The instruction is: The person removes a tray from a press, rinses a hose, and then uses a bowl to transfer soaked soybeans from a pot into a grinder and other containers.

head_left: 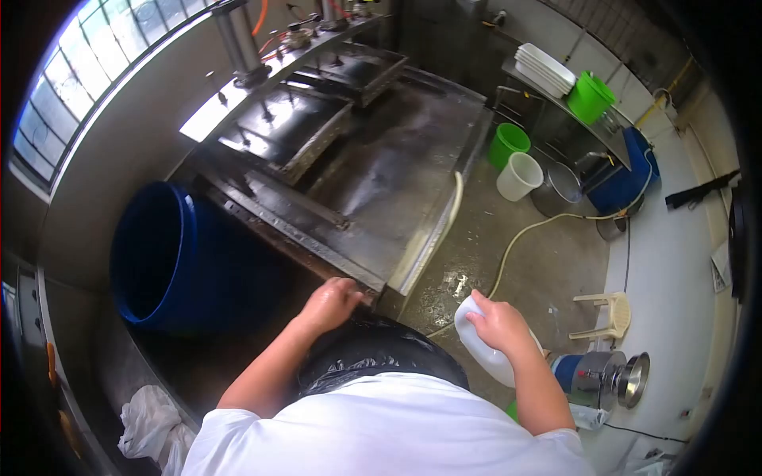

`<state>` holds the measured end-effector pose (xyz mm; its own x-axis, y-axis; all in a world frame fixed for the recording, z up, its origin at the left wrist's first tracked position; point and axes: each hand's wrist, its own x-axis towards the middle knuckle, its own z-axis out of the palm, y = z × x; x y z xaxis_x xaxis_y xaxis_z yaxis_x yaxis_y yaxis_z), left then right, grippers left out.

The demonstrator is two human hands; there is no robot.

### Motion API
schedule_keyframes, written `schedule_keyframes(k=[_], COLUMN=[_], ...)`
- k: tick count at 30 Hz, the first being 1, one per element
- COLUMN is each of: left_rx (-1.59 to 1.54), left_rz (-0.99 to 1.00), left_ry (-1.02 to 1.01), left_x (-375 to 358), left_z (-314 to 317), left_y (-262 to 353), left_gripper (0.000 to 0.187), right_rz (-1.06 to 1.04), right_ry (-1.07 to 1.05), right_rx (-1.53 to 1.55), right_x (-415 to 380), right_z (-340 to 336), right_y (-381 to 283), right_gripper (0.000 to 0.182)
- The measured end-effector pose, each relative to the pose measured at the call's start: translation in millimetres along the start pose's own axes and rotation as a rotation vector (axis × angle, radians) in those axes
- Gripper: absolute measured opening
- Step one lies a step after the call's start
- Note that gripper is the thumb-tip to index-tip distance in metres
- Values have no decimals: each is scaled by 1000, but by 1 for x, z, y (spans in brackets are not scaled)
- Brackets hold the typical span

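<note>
My right hand (502, 324) grips the rim of a white plastic tub (482, 351), which hangs tilted at my right side, partly behind my forearm. My left hand (332, 305) is closed, fingers curled, beside the front corner of a wet steel table (377, 202). Whether those fingers hold anything is hidden. Below my hands is a black plastic apron (365, 341) around my waist. On the table stands a metal press with flat plates (290, 131) and an upright cylinder (238, 44).
A large blue barrel (190, 254) stands at left. Green bucket (508, 143), white bucket (520, 176) and a steel pot (558, 190) sit on the wet floor, crossed by a hose (508, 250). At right are a cream plastic stool (609, 315) and a steel-and-blue machine (599, 373).
</note>
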<state>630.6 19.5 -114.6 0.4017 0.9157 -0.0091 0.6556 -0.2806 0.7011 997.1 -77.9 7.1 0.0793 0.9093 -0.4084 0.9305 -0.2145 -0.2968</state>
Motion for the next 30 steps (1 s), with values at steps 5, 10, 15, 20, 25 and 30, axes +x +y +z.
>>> schedule_keyframes(k=[5,10,15,20,25,30], left_rx=[74,-11,-54,394,392,391], left_rz=[103,111,-71,-347,-352,-397], left_ry=[-330,-217,-18,123,126,122], left_x=[82,189,261,240,224,231], left_z=[93,184,169,133,118,108], left_y=[88,119,121,37,13,14], left_gripper=[51,74,51,81,86,85], right_rz=[-134,-355,-257,-52,-78,-335], right_ry=[-232,-2,278,178,40,222], right_rx=[-190,-473,-457,-270,-220,-101], right_x=[46,82,90,134,229,301], right_z=[-14,-89,-155,-164,-180,-215], right_y=[28,-10,23,67,58,25], right_gripper=[43,34,35,51,56,58])
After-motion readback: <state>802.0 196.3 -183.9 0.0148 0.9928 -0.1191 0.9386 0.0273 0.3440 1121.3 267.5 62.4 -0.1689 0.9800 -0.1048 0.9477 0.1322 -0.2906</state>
